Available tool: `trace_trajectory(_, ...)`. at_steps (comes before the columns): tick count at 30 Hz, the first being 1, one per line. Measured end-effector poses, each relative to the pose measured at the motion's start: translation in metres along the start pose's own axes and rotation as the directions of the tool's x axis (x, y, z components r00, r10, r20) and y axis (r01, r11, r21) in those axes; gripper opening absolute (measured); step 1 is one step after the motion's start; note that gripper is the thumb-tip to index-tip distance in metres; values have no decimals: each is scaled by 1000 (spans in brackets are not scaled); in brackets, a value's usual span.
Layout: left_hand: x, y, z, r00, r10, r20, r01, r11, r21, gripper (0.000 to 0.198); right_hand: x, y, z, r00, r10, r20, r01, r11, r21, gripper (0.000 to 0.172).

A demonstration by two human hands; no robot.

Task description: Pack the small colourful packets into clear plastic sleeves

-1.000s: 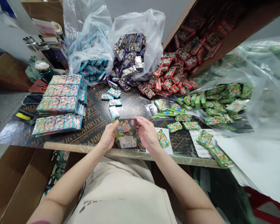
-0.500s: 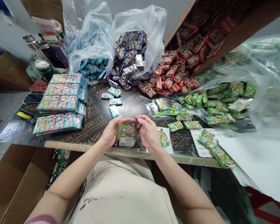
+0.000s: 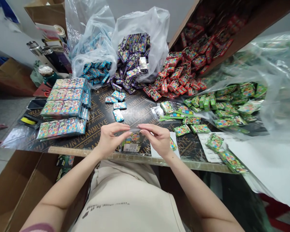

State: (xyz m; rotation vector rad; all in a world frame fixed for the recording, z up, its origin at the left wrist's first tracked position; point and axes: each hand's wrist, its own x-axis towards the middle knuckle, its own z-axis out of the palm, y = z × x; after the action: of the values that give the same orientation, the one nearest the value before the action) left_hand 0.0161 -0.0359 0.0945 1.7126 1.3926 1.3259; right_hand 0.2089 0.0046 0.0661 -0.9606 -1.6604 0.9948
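Observation:
Both my hands pinch the top edge of a clear plastic packet (image 3: 132,141) with a green printed card inside, held just above the near edge of the plywood table (image 3: 99,119). My left hand (image 3: 108,138) grips its left corner, fingers closed. On the right corner, my right hand (image 3: 158,138) is closed the same way. A small green box (image 3: 172,144) lies just right of my right hand. Loose blue boxes (image 3: 117,104) lie beyond the packet.
Filled packets are stacked at the left (image 3: 65,96). Bags of blue (image 3: 95,69) and purple boxes (image 3: 132,61) stand at the back, a red pile (image 3: 181,75) spills from a tipped carton, green boxes (image 3: 222,103) spread right. An open cardboard box (image 3: 12,190) sits below left.
My hands have tilted the packet from facing me to nearly flat and lowered it toward the table edge, fingers now pinching along its top.

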Motion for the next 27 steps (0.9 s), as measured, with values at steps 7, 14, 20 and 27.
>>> trace_trajectory(7,5,3,-3,998,-19,57,17,999,39,9,8,-14,-2,988,129,82,-132,990,44,13)
trace_trajectory(14,-2,-8,-6,974,211,81,-224,950,216,11,-13,12,0,999,-43,12,43,999,8,16)
trace_trajectory(20,-2,-20,-11,992,125,-13,-122,982,143,10,3,19,6,994,-84,63,85,996,-25,23)
trace_trajectory(27,-39,-76,-70,817,-41,-576,209,951,228,9,77,92,50,903,-73,423,242,900,-361,72)
